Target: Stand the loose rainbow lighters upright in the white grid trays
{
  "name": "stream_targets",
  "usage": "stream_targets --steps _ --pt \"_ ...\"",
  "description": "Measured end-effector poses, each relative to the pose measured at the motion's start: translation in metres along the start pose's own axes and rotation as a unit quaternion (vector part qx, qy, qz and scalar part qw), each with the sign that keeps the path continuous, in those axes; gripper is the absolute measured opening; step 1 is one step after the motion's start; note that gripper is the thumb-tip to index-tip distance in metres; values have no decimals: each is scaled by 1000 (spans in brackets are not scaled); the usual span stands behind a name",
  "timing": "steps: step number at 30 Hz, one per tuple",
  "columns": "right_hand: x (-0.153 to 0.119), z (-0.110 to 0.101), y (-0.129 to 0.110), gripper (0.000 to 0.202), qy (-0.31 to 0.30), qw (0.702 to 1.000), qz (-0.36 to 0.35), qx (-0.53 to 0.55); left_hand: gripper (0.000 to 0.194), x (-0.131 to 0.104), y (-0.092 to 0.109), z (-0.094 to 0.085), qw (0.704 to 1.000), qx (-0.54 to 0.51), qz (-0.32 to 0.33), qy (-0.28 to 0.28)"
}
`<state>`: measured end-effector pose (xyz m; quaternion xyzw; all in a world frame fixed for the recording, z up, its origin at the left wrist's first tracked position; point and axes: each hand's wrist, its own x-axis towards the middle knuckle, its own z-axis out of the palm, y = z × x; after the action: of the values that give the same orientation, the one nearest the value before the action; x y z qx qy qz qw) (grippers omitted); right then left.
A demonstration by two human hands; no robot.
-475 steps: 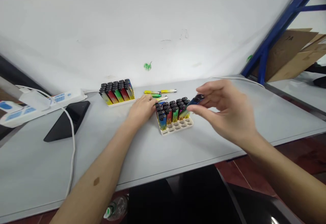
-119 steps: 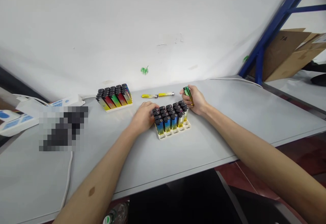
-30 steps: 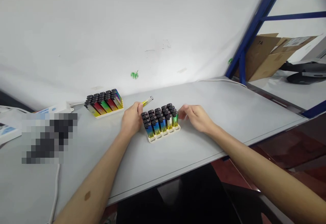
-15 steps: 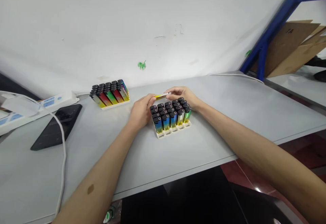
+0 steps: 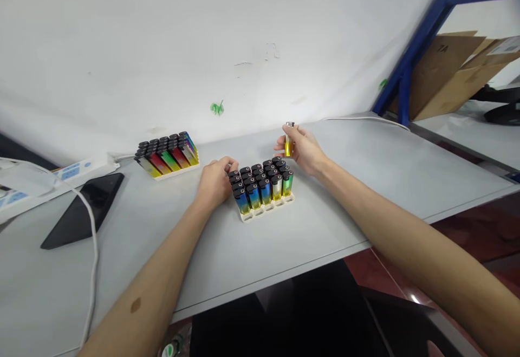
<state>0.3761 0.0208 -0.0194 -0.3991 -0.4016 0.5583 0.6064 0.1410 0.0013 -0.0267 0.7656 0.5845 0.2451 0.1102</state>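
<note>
My right hand (image 5: 304, 148) is closed around a yellow-and-silver lighter (image 5: 288, 143), holding it upright behind the near tray. Its metal top points up. My left hand (image 5: 215, 182) rests on the table against the left rear corner of that tray, fingers curled. Its fingertips are partly hidden, so I cannot make out what they grip. The white tray (image 5: 268, 209) holds rows of black-topped lighters (image 5: 265, 190) in blue, silver and green fading to yellow. Slots along its front row are bare.
A second tray (image 5: 179, 171) full of coloured lighters stands at the back left by the wall. Left of it are a power strip (image 5: 67, 171), a black phone (image 5: 83, 211) and a white cable (image 5: 94, 259). Cardboard (image 5: 442, 75) leans behind a blue frame (image 5: 406, 78) at right.
My right hand has moved up and right, away from my left, carrying the lighter, which has turned from lying level to upright. My left hand has let go of the lighter and dropped beside the tray.
</note>
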Motion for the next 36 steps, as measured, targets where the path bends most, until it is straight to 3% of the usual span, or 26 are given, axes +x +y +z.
stream_targets --steps 4,9,20,29,36 --pt "-3 2 -1 28 -8 999 37 -2 17 -1 -1 0 1000 7 11 -3" --pt "-2 1 2 55 -66 993 96 -22 16 0 -2 0 1000 7 16 -18" --pt "-5 4 3 38 -67 992 77 -76 19 1 -9 3 998 20 49 -21" --pt "-3 3 4 46 -35 994 91 -46 22 3 -9 2 998 38 43 -30" --pt "-7 4 -2 40 -39 993 86 -69 38 3 -24 -14 997 46 57 -31"
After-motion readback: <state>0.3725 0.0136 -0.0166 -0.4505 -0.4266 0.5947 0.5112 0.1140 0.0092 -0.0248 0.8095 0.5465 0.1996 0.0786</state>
